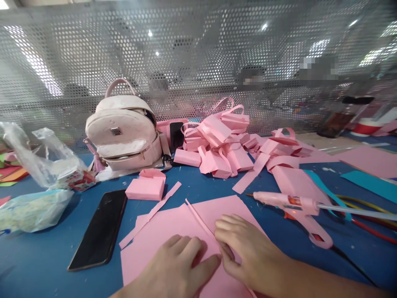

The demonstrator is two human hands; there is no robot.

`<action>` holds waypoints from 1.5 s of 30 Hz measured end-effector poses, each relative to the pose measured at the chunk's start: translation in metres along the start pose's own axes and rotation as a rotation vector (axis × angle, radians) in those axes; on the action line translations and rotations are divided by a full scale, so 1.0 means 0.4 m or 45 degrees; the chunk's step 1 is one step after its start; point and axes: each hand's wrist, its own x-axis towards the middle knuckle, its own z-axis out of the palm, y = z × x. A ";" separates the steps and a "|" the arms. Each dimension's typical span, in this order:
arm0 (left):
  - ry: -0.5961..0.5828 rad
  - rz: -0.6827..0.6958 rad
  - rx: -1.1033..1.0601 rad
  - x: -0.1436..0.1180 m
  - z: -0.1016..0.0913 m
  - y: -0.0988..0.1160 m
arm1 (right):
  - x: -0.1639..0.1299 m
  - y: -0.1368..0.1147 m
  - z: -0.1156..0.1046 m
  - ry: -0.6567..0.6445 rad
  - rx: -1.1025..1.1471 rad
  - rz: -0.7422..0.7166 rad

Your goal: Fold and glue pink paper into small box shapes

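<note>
A large pink paper sheet (145, 256) lies on the blue table in front of me. Across it, running away from me at a slant, is a narrow pink paper strip (198, 217); whether this is a separate piece or a raised fold I cannot tell. My right hand (248, 248) has its fingers closed on the strip about midway. Resting on the sheet just to the left, my left hand (178, 265) is open, its fingers bent and its thumb stretched toward the strip near the right fingertips. A cut, uneven pink scrap (155, 210) overlaps the sheet's far left edge.
A pink glue gun (288, 203) lies right of the sheet, its cord trailing toward me. Leftward are a black phone (99, 229) and a small pink paper box (146, 187). Behind stand a pale backpack (124, 132) and a pile of pink paper boxes (220, 140) before a perforated metal screen (198, 49).
</note>
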 end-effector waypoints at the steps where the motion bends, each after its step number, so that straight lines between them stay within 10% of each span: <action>1: 0.000 0.001 0.002 0.000 0.000 0.000 | 0.000 0.001 0.000 0.002 0.000 -0.005; 11: -0.015 0.009 0.018 -0.002 0.001 -0.001 | 0.004 0.007 -0.065 -0.256 0.192 -0.017; 35: 0.037 0.020 0.005 0.000 0.001 -0.001 | -0.003 -0.010 -0.014 -0.029 0.120 0.010; 45: -0.156 -0.024 -0.039 0.006 -0.020 0.007 | 0.007 -0.016 -0.020 -0.083 0.069 0.056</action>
